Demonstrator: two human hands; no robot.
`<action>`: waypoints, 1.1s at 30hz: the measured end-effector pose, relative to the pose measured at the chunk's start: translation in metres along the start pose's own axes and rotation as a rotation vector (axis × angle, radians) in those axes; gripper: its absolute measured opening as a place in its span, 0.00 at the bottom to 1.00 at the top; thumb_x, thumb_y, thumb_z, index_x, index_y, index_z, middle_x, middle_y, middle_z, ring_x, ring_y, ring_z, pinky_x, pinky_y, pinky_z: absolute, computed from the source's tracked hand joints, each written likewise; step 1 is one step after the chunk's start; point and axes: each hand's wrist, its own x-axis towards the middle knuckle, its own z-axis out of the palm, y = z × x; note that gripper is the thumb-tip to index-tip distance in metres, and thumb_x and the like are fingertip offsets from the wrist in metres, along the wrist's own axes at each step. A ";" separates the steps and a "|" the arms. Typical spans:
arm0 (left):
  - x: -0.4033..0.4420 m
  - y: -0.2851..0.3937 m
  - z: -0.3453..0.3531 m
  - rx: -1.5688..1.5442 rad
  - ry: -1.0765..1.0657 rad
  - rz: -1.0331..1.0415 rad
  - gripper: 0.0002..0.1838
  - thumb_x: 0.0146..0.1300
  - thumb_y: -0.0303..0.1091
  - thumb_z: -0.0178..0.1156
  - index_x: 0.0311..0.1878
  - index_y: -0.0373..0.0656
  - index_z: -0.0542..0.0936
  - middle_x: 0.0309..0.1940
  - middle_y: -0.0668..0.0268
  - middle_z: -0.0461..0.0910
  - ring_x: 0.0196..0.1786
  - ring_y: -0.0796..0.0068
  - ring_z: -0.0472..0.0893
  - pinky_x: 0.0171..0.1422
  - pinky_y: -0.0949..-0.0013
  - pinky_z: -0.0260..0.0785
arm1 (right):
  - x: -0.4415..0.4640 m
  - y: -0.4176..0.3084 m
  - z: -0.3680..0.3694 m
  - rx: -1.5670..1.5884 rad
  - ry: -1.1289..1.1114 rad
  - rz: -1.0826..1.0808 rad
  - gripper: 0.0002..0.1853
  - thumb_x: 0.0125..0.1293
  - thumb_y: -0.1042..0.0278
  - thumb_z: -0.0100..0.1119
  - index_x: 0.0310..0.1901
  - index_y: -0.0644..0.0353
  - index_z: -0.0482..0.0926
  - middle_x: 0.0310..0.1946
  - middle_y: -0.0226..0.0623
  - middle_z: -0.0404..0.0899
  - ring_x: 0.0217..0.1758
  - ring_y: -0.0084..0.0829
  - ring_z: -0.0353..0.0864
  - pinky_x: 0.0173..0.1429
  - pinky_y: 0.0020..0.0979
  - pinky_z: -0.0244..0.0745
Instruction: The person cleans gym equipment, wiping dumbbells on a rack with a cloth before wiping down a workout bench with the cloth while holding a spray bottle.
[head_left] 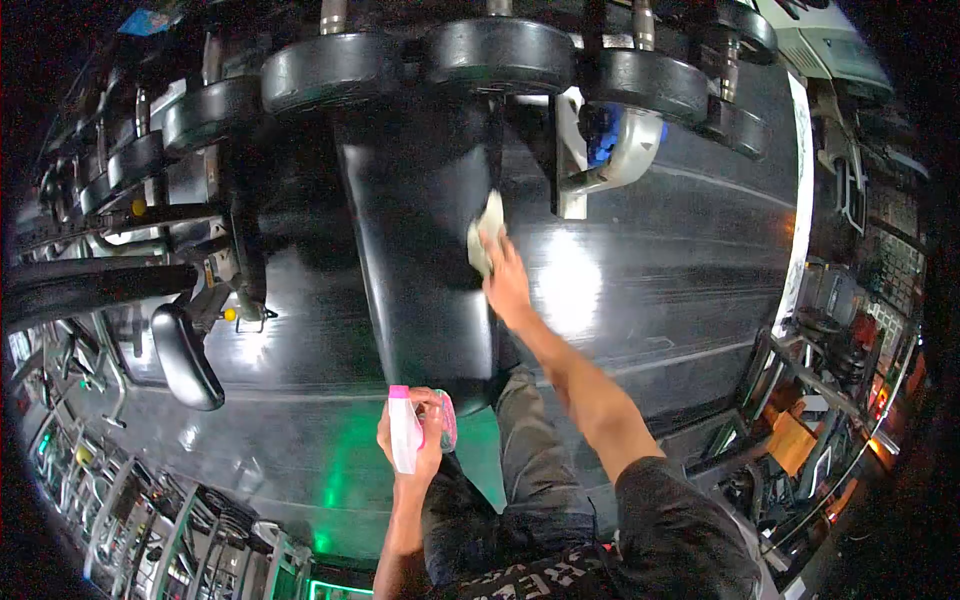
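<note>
A long black padded bench (425,230) runs away from me below a row of dumbbells. My right hand (505,275) presses a pale cloth (487,235) against the bench's right edge, fingers closed over it. Close to my body, at the bench's near end, my left hand (425,455) is wrapped round a spray bottle (404,430) with a white head and a pink nozzle. Much of the bottle's body is hidden by the hand; a clear and pink part shows at its right.
Several black dumbbells (500,55) sit on a rack across the top. A white curved machine frame (625,155) stands beyond the cloth. To the left is other equipment with a black pad (187,358). Dark floor (660,270) lies right of the bench.
</note>
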 end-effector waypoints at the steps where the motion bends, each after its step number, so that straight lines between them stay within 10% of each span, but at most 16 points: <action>1: -0.002 0.002 -0.003 0.007 0.003 0.001 0.06 0.63 0.25 0.60 0.41 0.35 0.76 0.36 0.60 0.79 0.30 0.78 0.76 0.33 0.75 0.71 | -0.029 0.001 -0.003 -0.032 -0.081 -0.018 0.45 0.50 0.80 0.62 0.71 0.37 0.60 0.69 0.46 0.59 0.60 0.51 0.70 0.65 0.44 0.70; 8: -0.018 -0.006 -0.022 0.146 0.042 0.001 0.04 0.61 0.27 0.61 0.38 0.38 0.78 0.33 0.62 0.82 0.32 0.76 0.80 0.37 0.72 0.73 | -0.013 0.032 -0.018 0.008 -0.051 -0.174 0.29 0.49 0.76 0.61 0.58 0.61 0.70 0.57 0.52 0.67 0.61 0.55 0.67 0.64 0.47 0.69; 11: -0.022 -0.012 -0.024 0.127 0.067 -0.058 0.04 0.60 0.26 0.61 0.37 0.38 0.78 0.33 0.61 0.82 0.33 0.74 0.80 0.40 0.72 0.73 | 0.090 -0.017 -0.047 0.135 0.160 -0.377 0.35 0.48 0.88 0.55 0.61 0.52 0.70 0.63 0.50 0.64 0.67 0.53 0.63 0.70 0.44 0.63; 15: -0.028 -0.029 -0.022 0.145 0.113 -0.085 0.05 0.59 0.25 0.61 0.37 0.38 0.78 0.33 0.60 0.82 0.34 0.72 0.81 0.41 0.71 0.73 | 0.206 -0.059 -0.019 -0.097 0.366 -0.531 0.32 0.53 0.73 0.61 0.61 0.40 0.72 0.63 0.44 0.66 0.62 0.52 0.69 0.64 0.47 0.68; 19: -0.031 -0.037 -0.019 0.055 0.141 -0.063 0.05 0.58 0.24 0.61 0.38 0.37 0.78 0.34 0.60 0.82 0.35 0.71 0.81 0.42 0.70 0.73 | 0.198 -0.094 0.025 -0.332 0.425 -0.269 0.25 0.54 0.70 0.58 0.57 0.43 0.74 0.62 0.40 0.69 0.63 0.47 0.69 0.66 0.54 0.56; 29: -0.035 -0.005 -0.041 0.012 0.077 -0.004 0.07 0.58 0.19 0.60 0.40 0.36 0.77 0.34 0.61 0.81 0.31 0.77 0.78 0.37 0.74 0.71 | -0.037 -0.069 0.065 -0.230 -0.236 -0.766 0.20 0.51 0.72 0.59 0.49 0.49 0.79 0.52 0.32 0.76 0.60 0.41 0.71 0.66 0.48 0.61; 33: -0.046 -0.007 -0.071 -0.028 0.068 0.032 0.07 0.57 0.18 0.60 0.39 0.35 0.77 0.34 0.61 0.81 0.31 0.78 0.77 0.37 0.74 0.71 | -0.037 -0.073 0.020 0.170 -0.605 -0.531 0.26 0.48 0.75 0.65 0.52 0.48 0.79 0.49 0.36 0.79 0.54 0.43 0.76 0.62 0.44 0.68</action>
